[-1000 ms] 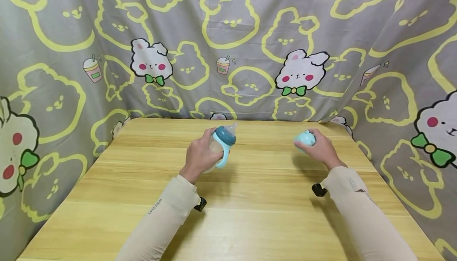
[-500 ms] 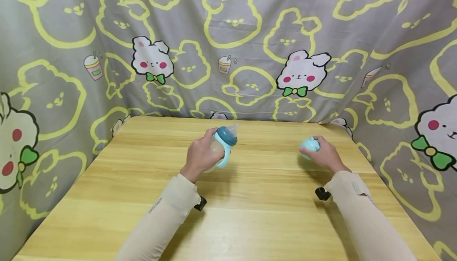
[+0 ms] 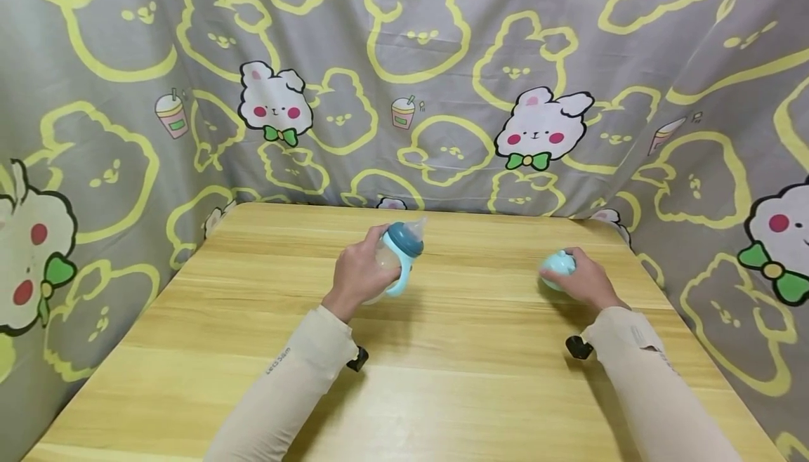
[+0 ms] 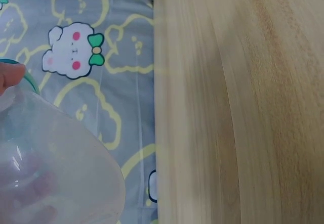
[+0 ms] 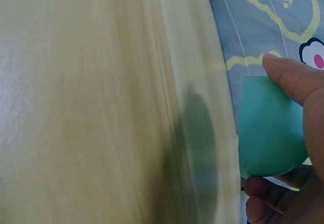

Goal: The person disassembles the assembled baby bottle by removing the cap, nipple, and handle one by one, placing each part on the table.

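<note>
My left hand grips a baby bottle around its body and holds it tilted above the table. The bottle has a clear teat, a dark teal collar and a light blue handle. Its see-through lower part fills the lower left of the left wrist view, with fingers showing through it. Over the table's right side, my right hand holds a light blue bottle cap with small bumps on top. In the right wrist view the cap sits between the thumb and curled fingers, its straight rim facing left.
A wooden table stretches beneath both hands, with their shadows on it. Grey curtains with yellow outlines and rabbit faces hang behind it and at both sides. Each cuff carries a small black wrist camera.
My right hand has come nearer to me and a little to the right with the cap. The left hand and the bottle stay almost where they were.
</note>
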Available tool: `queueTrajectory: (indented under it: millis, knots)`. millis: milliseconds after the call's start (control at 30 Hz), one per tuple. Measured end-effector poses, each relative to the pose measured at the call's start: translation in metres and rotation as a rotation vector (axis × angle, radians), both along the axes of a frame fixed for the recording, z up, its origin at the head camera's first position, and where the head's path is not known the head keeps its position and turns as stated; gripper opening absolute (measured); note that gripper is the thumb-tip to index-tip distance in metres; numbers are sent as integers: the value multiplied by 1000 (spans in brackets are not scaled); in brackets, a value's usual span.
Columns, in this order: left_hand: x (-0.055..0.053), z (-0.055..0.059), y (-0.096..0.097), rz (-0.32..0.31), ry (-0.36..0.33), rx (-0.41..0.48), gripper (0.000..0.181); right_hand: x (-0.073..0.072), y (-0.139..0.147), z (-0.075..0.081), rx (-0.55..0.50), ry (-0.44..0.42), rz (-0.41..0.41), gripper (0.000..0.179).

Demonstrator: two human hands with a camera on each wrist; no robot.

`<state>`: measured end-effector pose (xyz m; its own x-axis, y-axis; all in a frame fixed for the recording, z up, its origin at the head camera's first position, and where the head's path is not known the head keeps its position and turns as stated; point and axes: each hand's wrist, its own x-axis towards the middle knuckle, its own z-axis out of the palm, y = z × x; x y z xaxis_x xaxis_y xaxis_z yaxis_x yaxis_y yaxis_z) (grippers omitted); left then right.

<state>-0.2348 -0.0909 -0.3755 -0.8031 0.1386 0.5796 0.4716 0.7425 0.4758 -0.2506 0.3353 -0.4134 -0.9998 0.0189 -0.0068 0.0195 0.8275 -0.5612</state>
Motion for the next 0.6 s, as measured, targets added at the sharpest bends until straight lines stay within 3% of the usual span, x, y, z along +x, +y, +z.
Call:
queueTrajectory:
  millis: [600]
  knots:
    - [2,1,1,-1,-2,0,66,0,10,-10,32,-10,-4,93]
